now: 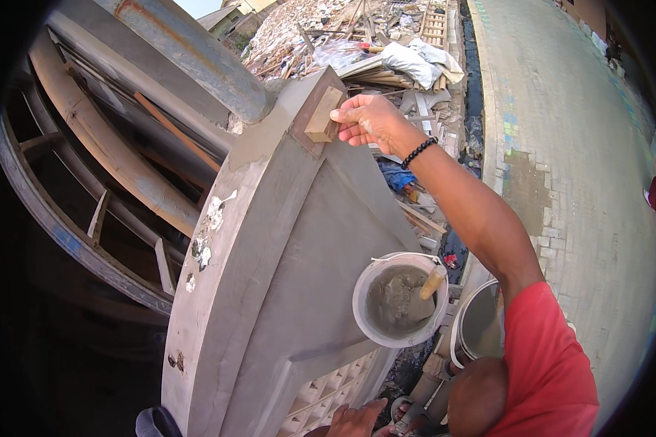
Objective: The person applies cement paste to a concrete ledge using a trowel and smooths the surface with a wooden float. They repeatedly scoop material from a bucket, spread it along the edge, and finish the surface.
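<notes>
My right hand, with a black bead bracelet on its wrist, reaches to the far end of a grey plastered wall. Its thumb and fingers pinch a small wooden block, which lies against the wall's top corner. At the lower edge, my left hand shows only in part, beside a patterned openwork grille; its visible fingers look apart, with nothing seen in them. Between the hands, a pale bucket of wet grey mortar stands beside the wall. A tool's wooden handle sticks out of the mortar.
A second bucket of greyish liquid stands to the right. A rusty metal post rises at the wall's far left, near curved bamboo poles. Rubble and white sacks lie beyond. A narrow ditch borders the paved road.
</notes>
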A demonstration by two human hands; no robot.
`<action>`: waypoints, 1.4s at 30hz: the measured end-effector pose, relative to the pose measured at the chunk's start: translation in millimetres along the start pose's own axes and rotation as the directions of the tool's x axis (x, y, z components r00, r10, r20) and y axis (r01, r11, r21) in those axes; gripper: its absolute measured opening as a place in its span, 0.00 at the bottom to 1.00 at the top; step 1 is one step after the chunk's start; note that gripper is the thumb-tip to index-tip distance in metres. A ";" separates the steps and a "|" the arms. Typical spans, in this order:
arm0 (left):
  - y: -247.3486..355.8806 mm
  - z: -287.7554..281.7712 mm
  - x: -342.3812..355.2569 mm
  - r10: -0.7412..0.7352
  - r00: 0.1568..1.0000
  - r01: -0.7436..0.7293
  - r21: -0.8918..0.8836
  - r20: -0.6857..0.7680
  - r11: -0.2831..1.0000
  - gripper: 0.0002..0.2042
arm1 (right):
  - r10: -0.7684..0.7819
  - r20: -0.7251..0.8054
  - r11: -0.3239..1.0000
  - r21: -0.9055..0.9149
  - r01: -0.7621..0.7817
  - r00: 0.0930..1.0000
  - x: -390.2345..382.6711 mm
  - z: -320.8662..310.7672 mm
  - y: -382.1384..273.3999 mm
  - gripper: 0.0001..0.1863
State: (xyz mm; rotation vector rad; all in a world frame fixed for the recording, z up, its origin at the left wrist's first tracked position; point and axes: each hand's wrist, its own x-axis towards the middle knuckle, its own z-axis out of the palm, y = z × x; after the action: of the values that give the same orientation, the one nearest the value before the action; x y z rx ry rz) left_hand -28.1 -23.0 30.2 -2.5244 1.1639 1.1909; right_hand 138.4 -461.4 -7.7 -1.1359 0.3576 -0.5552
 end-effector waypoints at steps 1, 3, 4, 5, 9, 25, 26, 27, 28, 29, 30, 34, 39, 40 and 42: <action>1.4 1.9 2.0 -0.030 1.000 0.030 0.013 0.003 0.999 0.23 | -0.007 0.001 1.000 -0.022 0.007 1.000 -1.3 -0.6 -0.4 0.16; 3.6 4.1 2.0 -0.101 0.995 0.100 0.031 0.005 0.994 0.23 | -0.025 -0.002 1.000 -0.001 0.025 1.000 1.7 2.3 3.1 0.15; 4.6 4.9 4.3 -0.125 0.992 0.125 0.036 0.003 0.992 0.23 | -0.037 -0.015 0.999 0.009 0.037 0.999 1.0 2.4 3.1 0.15; 5.5 4.6 6.2 -0.148 0.989 0.148 0.037 -0.004 0.988 0.22 | -0.030 -0.003 0.999 -0.017 0.030 1.000 -0.3 0.2 2.9 0.15; -4.4 21.3 10.9 0.002 0.984 0.001 0.018 -0.178 1.000 0.23 | -0.055 0.021 0.997 -0.058 0.056 0.998 1.2 1.4 1.6 0.15; -24.9 33.4 13.0 -0.110 0.994 0.110 0.042 0.009 0.993 0.25 | -0.044 -0.037 0.997 -0.067 0.041 0.998 1.0 3.7 2.2 0.14; -26.6 35.5 12.2 -0.042 0.996 0.042 0.008 -0.081 0.999 0.25 | -0.051 -0.048 0.997 -0.067 0.048 0.998 0.2 5.2 3.1 0.14; -26.3 35.2 12.0 0.026 0.985 -0.030 -0.018 -0.173 0.999 0.25 | -0.073 -0.070 0.996 -0.046 0.070 0.995 -5.2 7.4 0.6 0.18; -25.5 34.3 11.6 0.090 0.960 -0.103 -0.037 -0.266 0.994 0.25 | -0.096 -0.092 0.994 -0.050 0.092 0.991 -6.6 9.1 0.9 0.19; -24.3 32.2 10.8 0.041 0.975 -0.049 -0.031 -0.218 0.998 0.25 | -0.119 -0.113 0.992 -0.054 0.114 0.986 -7.2 10.7 1.2 0.21; -21.9 28.3 9.8 -0.008 0.986 0.005 -0.022 -0.168 1.000 0.25 | -0.141 -0.135 0.989 -0.057 0.135 0.981 -9.7 12.8 1.2 0.23; -22.1 25.3 6.6 0.009 0.981 -0.012 -0.018 -0.193 1.000 0.26 | -0.137 -0.143 0.989 -0.071 0.128 0.980 -14.5 15.2 -2.8 0.31; -12.8 2.1 5.7 -0.022 0.998 0.024 0.029 -0.065 0.999 0.26 | -0.149 -0.140 0.988 -0.045 0.145 0.979 -15.4 16.7 -0.2 0.39; -11.0 -0.8 5.6 -0.069 0.998 0.069 0.041 -0.007 0.997 0.26 | -0.162 -0.142 0.986 -0.052 0.157 0.976 -16.1 17.9 0.8 0.38; -11.8 0.4 5.3 -0.072 0.997 0.072 0.042 0.004 0.997 0.26 | -0.188 -0.149 0.981 -0.064 0.181 0.971 -15.8 18.0 3.3 0.37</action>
State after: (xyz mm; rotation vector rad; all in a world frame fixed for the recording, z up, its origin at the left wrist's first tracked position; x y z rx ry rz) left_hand -18.1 -17.7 23.8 -2.5080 1.0755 1.1436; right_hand 136.0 -437.6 -3.9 -1.1848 0.4035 -0.8050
